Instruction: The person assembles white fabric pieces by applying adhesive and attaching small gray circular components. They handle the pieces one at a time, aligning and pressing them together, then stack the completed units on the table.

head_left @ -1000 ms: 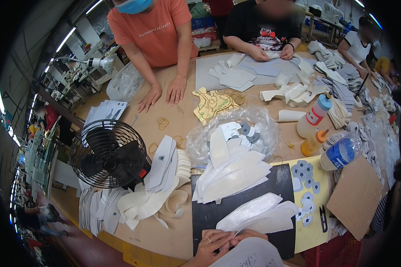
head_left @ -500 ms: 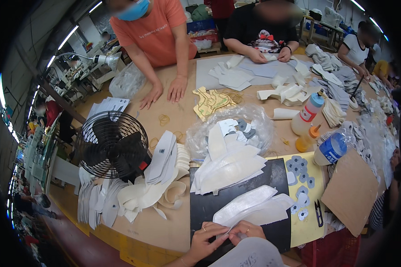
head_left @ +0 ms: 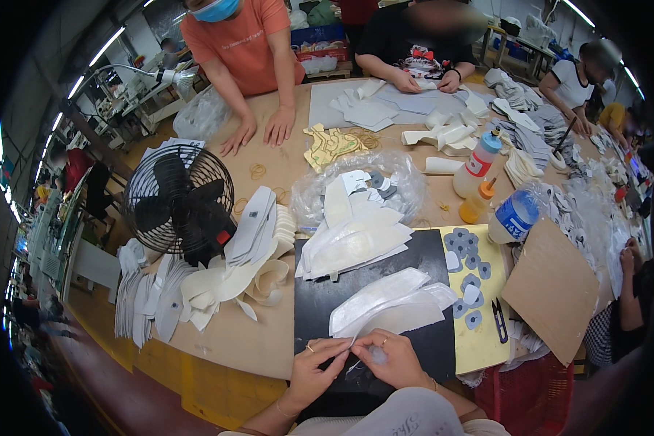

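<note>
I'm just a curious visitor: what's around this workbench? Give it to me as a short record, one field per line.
Hands: left hand and right hand pinch the near end of the fanned white pieces
Under the pieces: black mat
Beyond them: stack of pale pieces
Left side: black fan
Right side: yellow sheet with grey flower-shaped pieces; black snips near its right edge
Bottles: blue-capped, orange-tipped, blue-labelled
Across: person in orange, person in black
</note>
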`<action>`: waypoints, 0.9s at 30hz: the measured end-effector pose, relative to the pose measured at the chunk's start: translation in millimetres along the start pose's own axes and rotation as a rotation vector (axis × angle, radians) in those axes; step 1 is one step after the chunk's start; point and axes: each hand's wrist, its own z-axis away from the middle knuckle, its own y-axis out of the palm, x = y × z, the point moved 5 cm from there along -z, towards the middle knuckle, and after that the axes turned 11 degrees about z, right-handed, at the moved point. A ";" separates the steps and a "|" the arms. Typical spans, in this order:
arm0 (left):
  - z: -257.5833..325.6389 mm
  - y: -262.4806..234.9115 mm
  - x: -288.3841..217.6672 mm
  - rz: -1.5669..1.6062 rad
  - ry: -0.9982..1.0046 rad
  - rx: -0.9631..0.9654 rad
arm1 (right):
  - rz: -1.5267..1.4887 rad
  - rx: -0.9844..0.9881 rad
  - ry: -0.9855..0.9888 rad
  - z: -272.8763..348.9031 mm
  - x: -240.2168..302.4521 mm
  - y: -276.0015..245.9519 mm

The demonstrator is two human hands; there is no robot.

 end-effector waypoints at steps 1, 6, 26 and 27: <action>2.6 1.8 -5.5 -0.065 0.046 0.005 | 0.017 0.009 0.007 2.0 1.1 0.3; 13.4 9.3 -17.0 -0.263 0.178 0.010 | 0.057 -0.034 -0.024 11.7 4.1 0.8; 27.0 10.4 -16.8 -0.028 0.065 -0.064 | 0.049 -0.022 -0.099 32.5 13.1 4.2; 27.1 10.1 -15.7 -0.037 0.073 -0.060 | 0.040 -0.019 -0.114 32.7 12.4 4.7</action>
